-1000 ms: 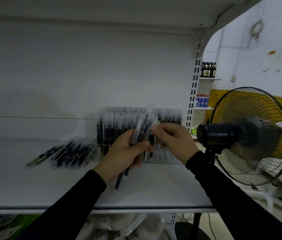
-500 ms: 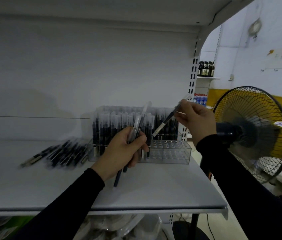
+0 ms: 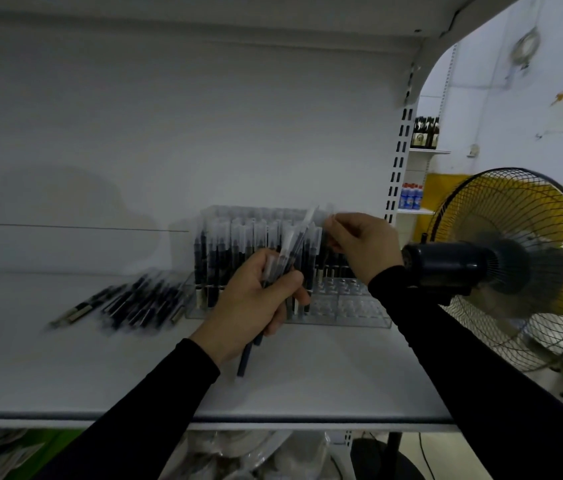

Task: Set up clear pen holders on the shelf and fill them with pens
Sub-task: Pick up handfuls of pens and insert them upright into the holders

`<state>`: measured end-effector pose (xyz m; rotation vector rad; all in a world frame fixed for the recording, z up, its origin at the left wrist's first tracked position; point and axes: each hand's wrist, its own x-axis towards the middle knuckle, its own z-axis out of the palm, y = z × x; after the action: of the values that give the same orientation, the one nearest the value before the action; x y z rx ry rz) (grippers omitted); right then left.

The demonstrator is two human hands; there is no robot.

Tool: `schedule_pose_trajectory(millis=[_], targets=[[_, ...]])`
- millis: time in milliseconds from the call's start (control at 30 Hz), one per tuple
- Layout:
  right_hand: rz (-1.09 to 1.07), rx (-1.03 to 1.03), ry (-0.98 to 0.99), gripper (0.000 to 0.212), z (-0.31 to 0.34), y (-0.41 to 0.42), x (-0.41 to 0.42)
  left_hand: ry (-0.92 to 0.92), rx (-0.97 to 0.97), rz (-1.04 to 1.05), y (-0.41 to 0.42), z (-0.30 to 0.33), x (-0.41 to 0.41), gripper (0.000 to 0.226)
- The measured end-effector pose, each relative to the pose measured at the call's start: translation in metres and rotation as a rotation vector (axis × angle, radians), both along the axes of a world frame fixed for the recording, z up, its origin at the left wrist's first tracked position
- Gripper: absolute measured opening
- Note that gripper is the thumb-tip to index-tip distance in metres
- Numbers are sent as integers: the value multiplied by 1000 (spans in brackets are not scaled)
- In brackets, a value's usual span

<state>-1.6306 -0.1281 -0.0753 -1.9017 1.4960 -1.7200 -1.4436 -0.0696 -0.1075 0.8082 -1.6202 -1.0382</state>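
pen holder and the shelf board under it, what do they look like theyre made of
Pen holder: looks like clear hard plastic or acrylic; the shelf shows through its walls and empty sockets, and the edges catch light.

Shelf board: probably painted metal, matte white, thin with a rolled front lip, hung on a slotted upright. The material under the paint can't be confirmed.

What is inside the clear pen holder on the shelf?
The pen holder has many dark pens standing in its left and back slots. Front right slots look empty. The hands cover the middle.
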Motion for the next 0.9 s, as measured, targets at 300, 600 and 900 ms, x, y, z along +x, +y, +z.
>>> schedule_pose_trajectory(millis=[300, 600, 900], targets=[[-37, 86, 233, 29, -12, 5, -3, -2, 9, 5, 1, -1, 0, 12], [253, 128, -267, 30, -2, 47, 7, -28, 18, -25, 3, 0, -2, 14], [373, 91, -584, 18, 12, 57, 6, 15, 0, -14, 5, 1, -2, 15]])
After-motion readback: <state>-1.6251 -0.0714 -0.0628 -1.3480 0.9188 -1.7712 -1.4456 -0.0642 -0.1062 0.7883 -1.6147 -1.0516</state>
